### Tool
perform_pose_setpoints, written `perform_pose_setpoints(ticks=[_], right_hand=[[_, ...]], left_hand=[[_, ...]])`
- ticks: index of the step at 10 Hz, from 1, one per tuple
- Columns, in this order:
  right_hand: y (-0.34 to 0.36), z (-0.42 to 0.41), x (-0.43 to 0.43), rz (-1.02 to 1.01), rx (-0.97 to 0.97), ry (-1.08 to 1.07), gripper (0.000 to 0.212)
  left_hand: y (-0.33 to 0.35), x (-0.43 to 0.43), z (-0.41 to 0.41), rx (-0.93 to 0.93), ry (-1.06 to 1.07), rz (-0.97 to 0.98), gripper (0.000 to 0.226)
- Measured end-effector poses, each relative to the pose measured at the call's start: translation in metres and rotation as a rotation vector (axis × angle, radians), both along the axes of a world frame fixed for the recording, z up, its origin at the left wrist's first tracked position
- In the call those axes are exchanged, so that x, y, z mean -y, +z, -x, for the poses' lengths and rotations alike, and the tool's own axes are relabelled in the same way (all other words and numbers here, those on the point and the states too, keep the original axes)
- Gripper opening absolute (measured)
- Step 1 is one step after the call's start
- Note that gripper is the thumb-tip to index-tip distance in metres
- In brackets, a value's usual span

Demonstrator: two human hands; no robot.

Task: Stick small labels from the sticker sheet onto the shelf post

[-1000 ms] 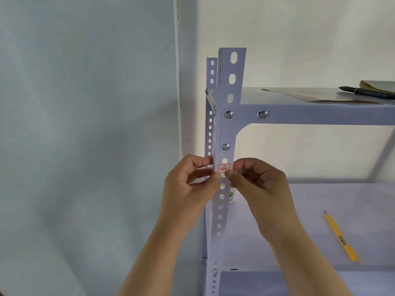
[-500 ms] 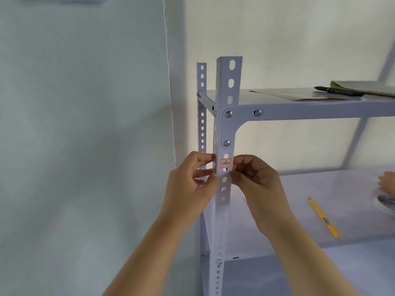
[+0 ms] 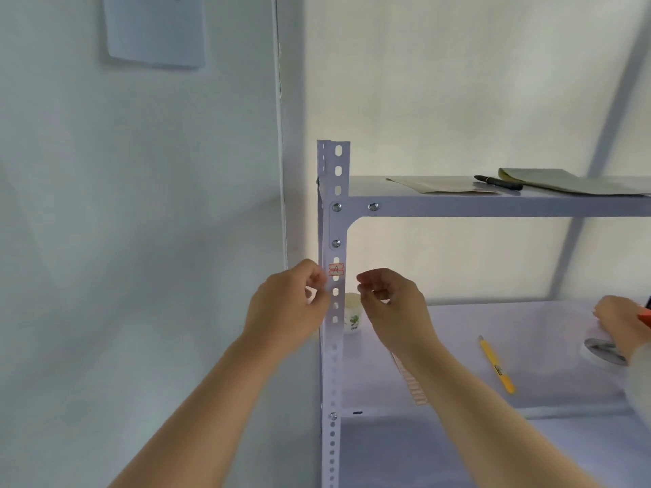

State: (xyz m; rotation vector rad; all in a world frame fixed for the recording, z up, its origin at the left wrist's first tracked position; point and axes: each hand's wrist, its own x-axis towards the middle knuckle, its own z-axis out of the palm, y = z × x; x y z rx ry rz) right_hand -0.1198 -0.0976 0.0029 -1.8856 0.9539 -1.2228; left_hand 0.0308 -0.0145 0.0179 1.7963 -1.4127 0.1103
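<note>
The white perforated shelf post (image 3: 334,346) stands upright in the middle. A small red-framed label (image 3: 336,269) marked with a letter sits stuck on its front face, just below the lower bolt. My left hand (image 3: 289,308) is beside the post's left edge, fingers loosely curled, holding nothing. My right hand (image 3: 391,301) hovers a little right of the post, apart from it, fingers curled and empty. The sticker sheet (image 3: 410,382) with rows of red labels lies on the lower shelf, partly hidden behind my right forearm.
A yellow pen (image 3: 497,364) lies on the lower shelf (image 3: 546,322), a small paper cup (image 3: 352,317) stands behind the post. Another person's hand (image 3: 620,322) holds a tape roll (image 3: 604,350) at the right. A black pen (image 3: 498,182) and papers lie on the upper shelf.
Both hands have let go of the label and drawn away from the post to either side; the label stays stuck. The camera has tilted up and pulled back.
</note>
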Motion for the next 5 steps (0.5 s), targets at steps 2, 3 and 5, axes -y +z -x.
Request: perform_pose_setpoints(ticks=[2, 3, 5], right_hand=[[0.004, 0.036, 0.0, 0.119, -0.171, -0.04, 0.039], [0.006, 0.05, 0.002, 0.258, -0.279, -0.101, 0.044], [0.014, 0.064, 0.001, 0.472, -0.394, -0.189, 0.052]], left_hand=[[0.011, -0.004, 0.028, 0.366, 0.168, -0.015, 0.033], [0.013, -0.011, 0.041, 0.453, 0.23, -0.017, 0.04], [0.017, -0.027, 0.053, 0.535, 0.298, -0.026, 0.052]])
